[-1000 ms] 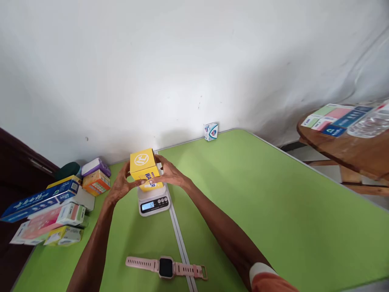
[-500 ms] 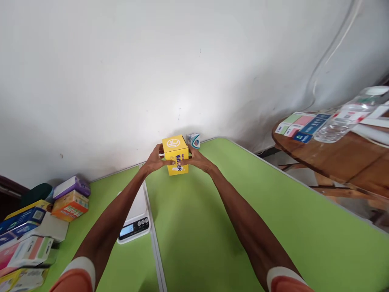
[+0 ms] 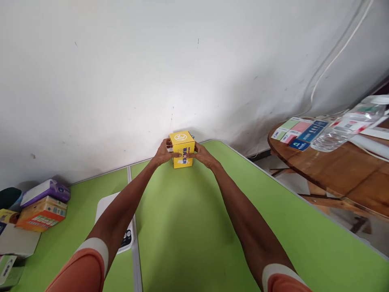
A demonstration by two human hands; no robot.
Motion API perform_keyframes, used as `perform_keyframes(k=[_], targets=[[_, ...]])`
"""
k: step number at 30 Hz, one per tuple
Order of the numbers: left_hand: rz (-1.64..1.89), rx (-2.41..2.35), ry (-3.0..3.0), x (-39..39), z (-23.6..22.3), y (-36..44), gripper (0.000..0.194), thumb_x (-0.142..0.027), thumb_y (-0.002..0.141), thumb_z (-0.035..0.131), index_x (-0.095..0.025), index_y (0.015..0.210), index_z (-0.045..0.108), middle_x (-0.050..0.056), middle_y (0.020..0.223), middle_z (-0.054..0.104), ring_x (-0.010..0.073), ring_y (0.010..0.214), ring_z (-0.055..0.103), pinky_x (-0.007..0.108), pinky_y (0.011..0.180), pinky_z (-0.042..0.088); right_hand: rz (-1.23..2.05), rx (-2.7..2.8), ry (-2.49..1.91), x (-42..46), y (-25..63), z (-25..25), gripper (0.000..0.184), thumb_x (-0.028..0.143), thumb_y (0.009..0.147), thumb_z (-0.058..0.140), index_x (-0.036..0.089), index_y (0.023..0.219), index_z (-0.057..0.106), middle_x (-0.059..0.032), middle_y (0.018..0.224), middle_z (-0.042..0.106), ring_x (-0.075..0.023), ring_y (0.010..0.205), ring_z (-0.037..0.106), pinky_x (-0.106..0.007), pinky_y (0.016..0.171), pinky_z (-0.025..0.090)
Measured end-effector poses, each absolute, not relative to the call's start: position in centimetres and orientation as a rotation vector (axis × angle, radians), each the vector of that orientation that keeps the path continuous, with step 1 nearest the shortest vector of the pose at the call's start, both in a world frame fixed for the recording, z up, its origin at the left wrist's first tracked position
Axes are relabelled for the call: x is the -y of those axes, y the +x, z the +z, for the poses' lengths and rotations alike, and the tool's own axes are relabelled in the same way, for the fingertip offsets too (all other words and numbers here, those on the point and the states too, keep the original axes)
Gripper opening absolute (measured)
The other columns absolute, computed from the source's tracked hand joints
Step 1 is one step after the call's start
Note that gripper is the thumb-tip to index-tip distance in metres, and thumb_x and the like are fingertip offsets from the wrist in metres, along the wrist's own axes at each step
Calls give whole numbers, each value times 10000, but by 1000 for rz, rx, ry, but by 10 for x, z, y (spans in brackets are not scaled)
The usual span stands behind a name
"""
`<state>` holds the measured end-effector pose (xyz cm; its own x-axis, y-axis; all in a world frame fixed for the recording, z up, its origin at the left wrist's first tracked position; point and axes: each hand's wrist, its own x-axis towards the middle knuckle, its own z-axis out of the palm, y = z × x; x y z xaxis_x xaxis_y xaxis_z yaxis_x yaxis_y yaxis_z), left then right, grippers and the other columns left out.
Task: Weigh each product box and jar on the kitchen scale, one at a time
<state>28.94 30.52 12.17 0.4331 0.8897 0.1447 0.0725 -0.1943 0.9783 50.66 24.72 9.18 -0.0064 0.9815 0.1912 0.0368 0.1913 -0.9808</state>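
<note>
Between my two hands is a yellow cardboard box (image 3: 182, 140) with a white round logo on top and dark lettering on its front. My left hand (image 3: 164, 154) grips its left side, thumb across the front. On the right side my right hand (image 3: 205, 155) holds it the same way, the thumbs almost meeting. The box is upright at the far edge of the green table, close to the wall; whether it touches the table I cannot tell. Behind it, a small blue-and-white box (image 3: 192, 137) is almost wholly hidden.
A white digital scale (image 3: 105, 202) lies left, partly under my left forearm. Several boxes, including an orange one (image 3: 44, 215) and a purple one (image 3: 48, 192), are stacked at far left. On the right, a wooden table (image 3: 343, 170) bears a clear plastic bottle (image 3: 343, 129) and printed cards (image 3: 300, 132).
Both hands have carried the yellow box a little to the right, in front of the small blue-and-white box, which it now mostly covers. My view has turned slightly right.
</note>
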Motion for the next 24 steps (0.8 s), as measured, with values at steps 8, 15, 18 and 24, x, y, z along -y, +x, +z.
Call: perform_keyframes(k=[8,15,18,24], targets=[[938,-858,1601,-313,114,296,1185,-230,509,1082,-175,1528,480,266,1615,501,437,1452,545,632,1106,598,844,1261,-1253,-257,504,80,717,396,611,987,230,1273,769,-92,1248,850,-364,1181,791,-553,1048,657],[936,-933,1638,-305,107,294,1252,-234,522,1082,-176,1601,449,271,1630,475,438,1409,581,627,1104,596,884,1274,-1230,-250,500,81,745,406,658,968,212,1339,735,-126,1291,833,-349,1174,793,-556,1033,665],[895,-1020,1648,-302,109,295,1327,-253,490,1103,-189,1634,434,280,1637,477,458,1410,588,649,1134,569,873,1272,-1266,-248,498,84,753,394,656,971,202,1342,725,-140,1278,828,-342,1166,789,-563,1044,656],[928,-1130,1652,-255,126,261,1157,-295,554,1087,-217,1569,538,256,1605,543,420,1387,627,603,1118,581,789,1272,-1296,-228,494,85,831,454,630,973,236,1371,665,-155,1366,772,-340,1149,774,-583,992,670]])
